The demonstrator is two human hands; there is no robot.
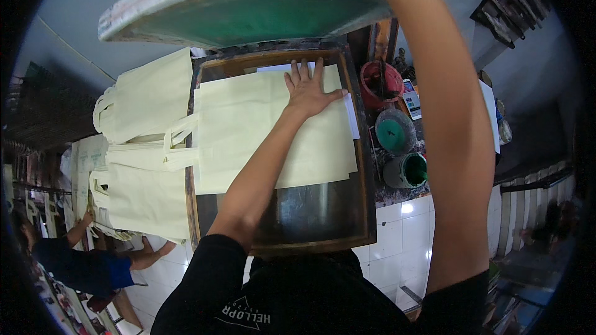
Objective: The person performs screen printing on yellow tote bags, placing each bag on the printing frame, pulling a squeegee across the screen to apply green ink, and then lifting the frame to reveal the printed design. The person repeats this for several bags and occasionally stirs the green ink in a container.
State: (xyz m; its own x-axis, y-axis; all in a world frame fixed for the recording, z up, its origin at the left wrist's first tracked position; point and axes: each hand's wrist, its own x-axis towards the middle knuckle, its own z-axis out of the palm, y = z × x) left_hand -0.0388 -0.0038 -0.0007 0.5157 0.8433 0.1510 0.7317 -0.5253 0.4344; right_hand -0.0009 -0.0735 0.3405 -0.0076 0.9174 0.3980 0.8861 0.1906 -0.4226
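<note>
Head view, looking down:

1. L hand: fingers spread apart, palm flat on a cream cloth tote bag. No grip; it presses on the bag's upper-right area.
2. Tote bag: lies flat on a dark wood-framed print board, covering most of the board's upper part. Bag handles hang off the board's L edge. A white sheet shows under the bag at its top and R edges.
3. R hand: arm reaches up to the raised print screen, which has a white, paint-worn frame and green mesh. The hand itself is cut off at the picture's top edge, so cannot tell if closed or apart. Screen is tilted, well above the bag, not touching it.
4. L of board: stack of more cream tote bags on the bench, with further bags nearer the viewer.
5. R of board: red ink tub, open can w/ green ink, second green can, all on a stained bench.
6. Lower L: another person in dark blue sits on the white tiled floor, hands near the bags.
</note>
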